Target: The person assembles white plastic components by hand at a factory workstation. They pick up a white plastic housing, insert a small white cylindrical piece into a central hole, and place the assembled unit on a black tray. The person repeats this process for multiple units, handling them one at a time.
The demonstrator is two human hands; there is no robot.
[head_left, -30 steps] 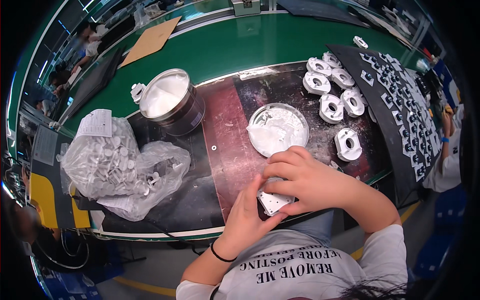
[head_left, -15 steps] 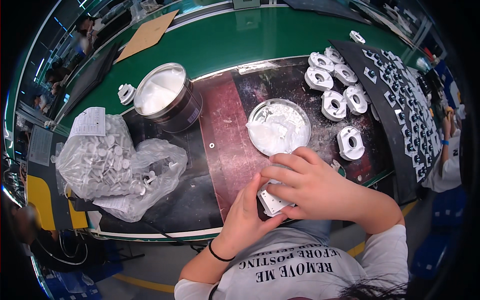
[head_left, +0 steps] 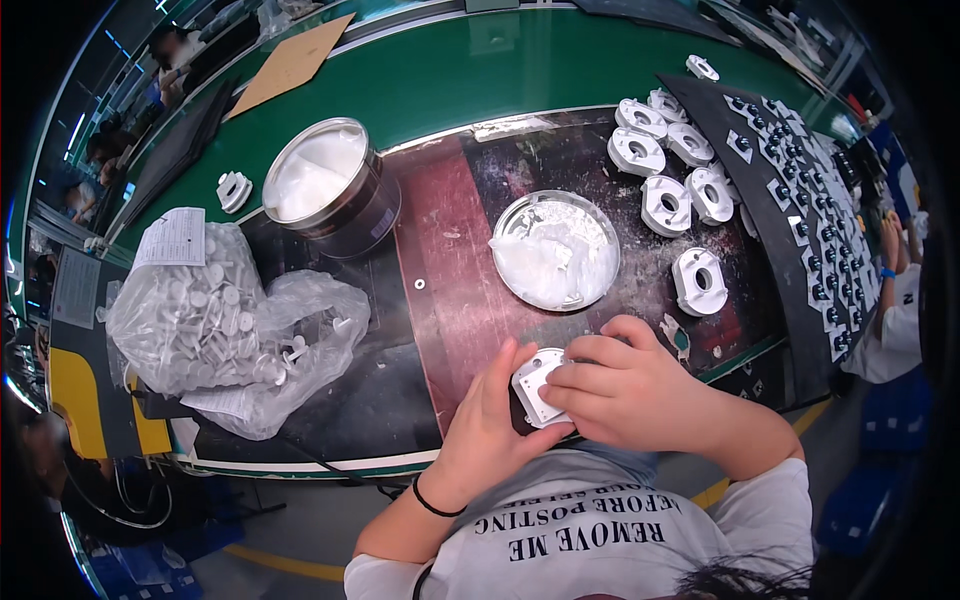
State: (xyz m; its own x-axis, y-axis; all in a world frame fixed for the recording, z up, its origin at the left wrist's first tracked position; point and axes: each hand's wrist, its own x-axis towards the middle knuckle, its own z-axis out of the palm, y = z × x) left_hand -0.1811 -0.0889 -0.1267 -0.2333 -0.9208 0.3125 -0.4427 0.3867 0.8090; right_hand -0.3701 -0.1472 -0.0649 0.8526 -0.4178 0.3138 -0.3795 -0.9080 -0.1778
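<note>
Close in front of me, at the table's near edge, is a white housing [head_left: 534, 402] with small holes in its flat face. My left hand [head_left: 484, 428] grips it along the left side, thumb at the lower edge and fingers behind. My right hand [head_left: 640, 392] is curled over its right side, fingertips pressed on the face; what lies under them is hidden. Just beyond the hands stands a round metal dish [head_left: 550, 205] with a white paste-like mass [head_left: 560, 262] in it. To the right of the dish sits a similar white housing [head_left: 700, 282] with a round opening.
Several white housings [head_left: 665, 206] cluster at the right, beside a dark board [head_left: 708, 125] bearing rows of small black-and-white parts. On the left are a bucket [head_left: 372, 215] of white material and a clear bag [head_left: 185, 325] of white plastic pins. A small ring [head_left: 420, 284] lies mid-table. Other people work nearby.
My right hand has drawn back from the dish's near rim and its fingers now rest on the housing's face. More of the housing shows, and it is turned more upright.
</note>
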